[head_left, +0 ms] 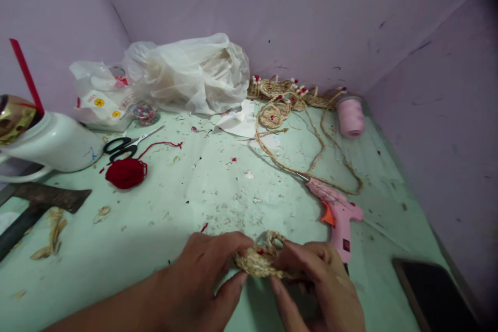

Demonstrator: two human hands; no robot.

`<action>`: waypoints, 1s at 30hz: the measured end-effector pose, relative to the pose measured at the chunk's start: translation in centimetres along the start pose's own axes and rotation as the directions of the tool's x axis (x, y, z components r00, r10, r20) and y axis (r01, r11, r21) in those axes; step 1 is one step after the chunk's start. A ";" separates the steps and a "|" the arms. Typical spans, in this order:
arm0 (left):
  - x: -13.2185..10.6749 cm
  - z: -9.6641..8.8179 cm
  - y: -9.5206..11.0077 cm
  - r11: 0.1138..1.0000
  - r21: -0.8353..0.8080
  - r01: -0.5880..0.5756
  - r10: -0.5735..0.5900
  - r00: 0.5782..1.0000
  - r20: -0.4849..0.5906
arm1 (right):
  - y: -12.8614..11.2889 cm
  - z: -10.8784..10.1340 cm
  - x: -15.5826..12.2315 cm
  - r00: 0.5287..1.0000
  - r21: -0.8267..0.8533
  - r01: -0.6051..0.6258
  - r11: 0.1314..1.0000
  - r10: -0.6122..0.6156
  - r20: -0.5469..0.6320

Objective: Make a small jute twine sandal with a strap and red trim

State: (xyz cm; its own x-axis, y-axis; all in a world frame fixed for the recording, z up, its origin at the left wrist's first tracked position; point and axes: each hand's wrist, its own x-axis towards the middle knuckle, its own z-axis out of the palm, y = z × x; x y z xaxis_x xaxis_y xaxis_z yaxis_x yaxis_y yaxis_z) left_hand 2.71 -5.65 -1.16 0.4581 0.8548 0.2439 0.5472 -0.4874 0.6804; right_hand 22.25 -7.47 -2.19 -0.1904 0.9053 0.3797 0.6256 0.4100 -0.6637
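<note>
Near the front of the table, a braided straw piece [259, 263] with a small loop at its top and a bit of red in it is held between both hands. My left hand [208, 270] pinches its left end between thumb and fingers. At the right end, my right hand [317, 280] grips it close to the loop; part of the piece is hidden behind these fingers. Just beyond my right hand lies a pink glue gun [336, 207] with an orange trigger, its nozzle pointing away to the left.
A red yarn ball [126, 173], black-handled scissors [126, 148], a hammer [42, 199] and a white mug [62, 142] are at left. Plastic bags [194, 72], coiled straw pieces [274, 114], straw cord [322, 150] and a pink thread spool [350, 116] stand behind. A phone [433, 293] lies right.
</note>
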 end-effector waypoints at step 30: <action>2.0 0.1 1.3 0.980 -0.047 0.193 -0.188 0.978 0.085 | 1.2 -3.0 -2.1 0.957 0.057 -0.288 0.956 0.286 0.047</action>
State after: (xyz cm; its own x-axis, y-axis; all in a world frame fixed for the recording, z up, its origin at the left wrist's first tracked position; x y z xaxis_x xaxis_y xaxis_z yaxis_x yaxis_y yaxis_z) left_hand 4.41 -4.55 0.16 0.4050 0.9128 0.0517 0.5915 -0.3048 0.7465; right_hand 25.70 -9.23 -1.84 -0.0389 0.9889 0.1436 0.6100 0.1373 -0.7804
